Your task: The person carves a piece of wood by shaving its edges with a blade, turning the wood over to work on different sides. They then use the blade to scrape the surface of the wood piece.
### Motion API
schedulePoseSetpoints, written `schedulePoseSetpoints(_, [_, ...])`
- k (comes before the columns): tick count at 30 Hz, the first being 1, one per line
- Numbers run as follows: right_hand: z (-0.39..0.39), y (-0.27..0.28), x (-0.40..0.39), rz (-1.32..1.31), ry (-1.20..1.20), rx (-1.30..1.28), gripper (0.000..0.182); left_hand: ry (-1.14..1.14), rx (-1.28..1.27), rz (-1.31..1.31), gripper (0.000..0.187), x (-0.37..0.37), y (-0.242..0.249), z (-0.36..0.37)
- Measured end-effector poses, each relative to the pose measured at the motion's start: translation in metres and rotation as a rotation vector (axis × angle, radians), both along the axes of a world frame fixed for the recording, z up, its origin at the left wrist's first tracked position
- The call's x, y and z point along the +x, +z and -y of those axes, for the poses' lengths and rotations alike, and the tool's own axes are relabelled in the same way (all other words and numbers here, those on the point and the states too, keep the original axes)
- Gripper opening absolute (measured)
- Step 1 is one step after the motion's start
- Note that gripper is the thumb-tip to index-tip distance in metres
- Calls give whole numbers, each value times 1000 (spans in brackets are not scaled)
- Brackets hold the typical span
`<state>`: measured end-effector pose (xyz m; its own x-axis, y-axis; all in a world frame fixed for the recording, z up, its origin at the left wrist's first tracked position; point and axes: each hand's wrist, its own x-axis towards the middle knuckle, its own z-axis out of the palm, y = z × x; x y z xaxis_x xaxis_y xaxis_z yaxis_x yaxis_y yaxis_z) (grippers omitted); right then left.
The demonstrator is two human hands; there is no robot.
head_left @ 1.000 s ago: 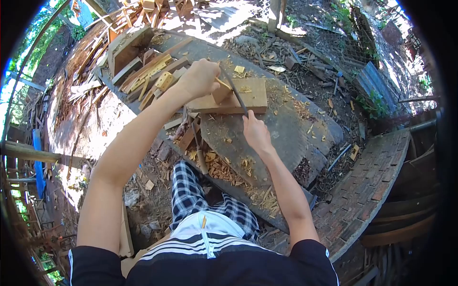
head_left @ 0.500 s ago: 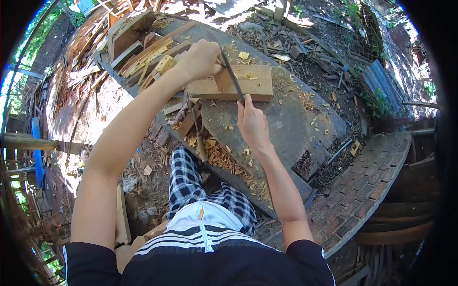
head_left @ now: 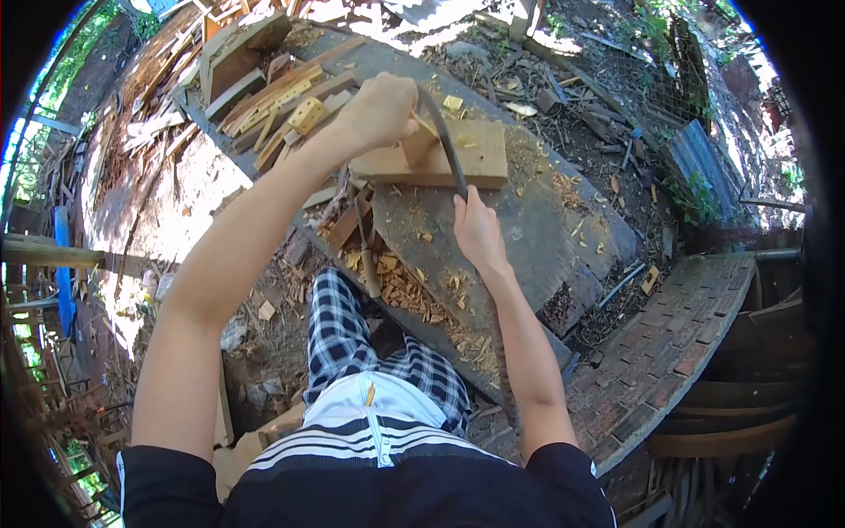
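A long dark curved blade runs over a light wooden block, down to my right hand, whose fingers are wrapped round its lower end. At the block's left part my left hand is closed on a small upright wooden piece; the blade's upper end reaches close beside that hand. The block lies on the dark worktable. Wood shavings are scattered on and around the block.
Wood offcuts lie at the table's back left. A wooden-handled tool leans at the near edge beside a heap of chips. A curved brick surface is at the right, and corrugated metal stands beyond.
My right hand has moved slightly right and down with the blade, which now looks more bowed. My left hand has shifted a little to the right, still closed.
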<state>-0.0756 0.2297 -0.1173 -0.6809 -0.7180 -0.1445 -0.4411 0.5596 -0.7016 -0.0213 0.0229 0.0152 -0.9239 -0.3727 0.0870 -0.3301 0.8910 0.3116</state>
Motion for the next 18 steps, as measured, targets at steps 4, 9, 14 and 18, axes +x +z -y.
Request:
schedulePoseSetpoints(4, [0, 2, 5, 57, -9, -74, 37, -31, 20, 79, 22, -1, 1, 3])
schedulePoseSetpoints(9, [-1, 3, -5, 20, 14, 24, 37, -27, 16, 90, 23, -1, 9, -3])
schedulePoseSetpoints(14, [0, -10, -3, 104, -26, -47, 39, -37, -56, 57, 24, -1, 7, 1])
schedulePoseSetpoints(18, [-3, 12, -9, 43, 35, 28, 26, -93, -107, 18, 21, -2, 3, 1])
